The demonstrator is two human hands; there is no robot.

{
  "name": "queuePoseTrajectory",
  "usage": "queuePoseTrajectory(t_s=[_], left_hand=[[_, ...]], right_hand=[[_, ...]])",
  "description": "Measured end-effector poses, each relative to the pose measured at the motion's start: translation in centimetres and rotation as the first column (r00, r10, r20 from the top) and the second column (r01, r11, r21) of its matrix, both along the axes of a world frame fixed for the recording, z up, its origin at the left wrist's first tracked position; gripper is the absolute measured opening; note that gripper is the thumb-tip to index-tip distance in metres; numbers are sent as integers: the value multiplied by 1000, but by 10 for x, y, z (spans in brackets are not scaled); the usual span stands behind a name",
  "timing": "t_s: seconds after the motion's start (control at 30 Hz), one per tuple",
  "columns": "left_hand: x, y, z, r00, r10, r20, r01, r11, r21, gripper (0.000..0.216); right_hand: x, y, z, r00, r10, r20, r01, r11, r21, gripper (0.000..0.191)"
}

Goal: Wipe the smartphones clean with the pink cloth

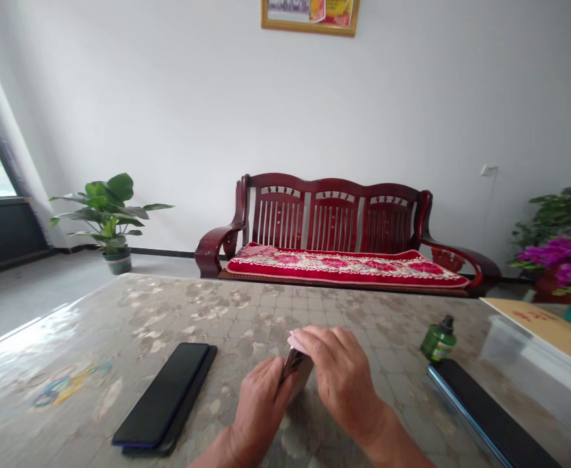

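Note:
My left hand (pixel 261 408) is wrapped round what looks like a smartphone (pixel 293 359), tilted up above the table with its shiny edge showing. My right hand (pixel 341 374) is bent over the phone's top end. Its fingers press a small pale pink cloth (pixel 297 342) against that end. Most of the cloth and much of the phone are hidden by my fingers. To the left, a dark phone (pixel 166 394) lies on top of another dark, flat phone-like thing.
Rubber bands (pixel 64 385) lie at the left on the patterned table cover (pixel 246 318). At the right are a green pump bottle (pixel 438 339), another phone (pixel 490 413) and a clear plastic box (pixel 529 364). A wooden bench (pixel 331 224) stands beyond the table.

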State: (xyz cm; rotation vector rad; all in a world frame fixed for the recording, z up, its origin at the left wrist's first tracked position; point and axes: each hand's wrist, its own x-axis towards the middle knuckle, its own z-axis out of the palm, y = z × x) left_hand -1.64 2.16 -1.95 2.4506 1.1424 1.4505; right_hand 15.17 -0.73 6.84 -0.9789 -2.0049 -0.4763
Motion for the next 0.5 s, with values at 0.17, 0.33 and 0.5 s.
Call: queuePoseTrajectory(t_s=[0.17, 0.33, 0.5], left_hand=[[-2, 3, -6, 998, 6, 62, 0, 994, -107, 17], [-2, 1, -7, 997, -2, 77, 10, 994, -112, 16], [0, 1, -1, 995, -6, 98, 22, 987, -157, 18]], right_hand=[[8, 7, 1, 998, -56, -40, 57, 998, 27, 29], [0, 1, -2, 999, -42, -6, 42, 997, 69, 29], [4, 5, -7, 998, -30, -53, 30, 1000, -2, 30]])
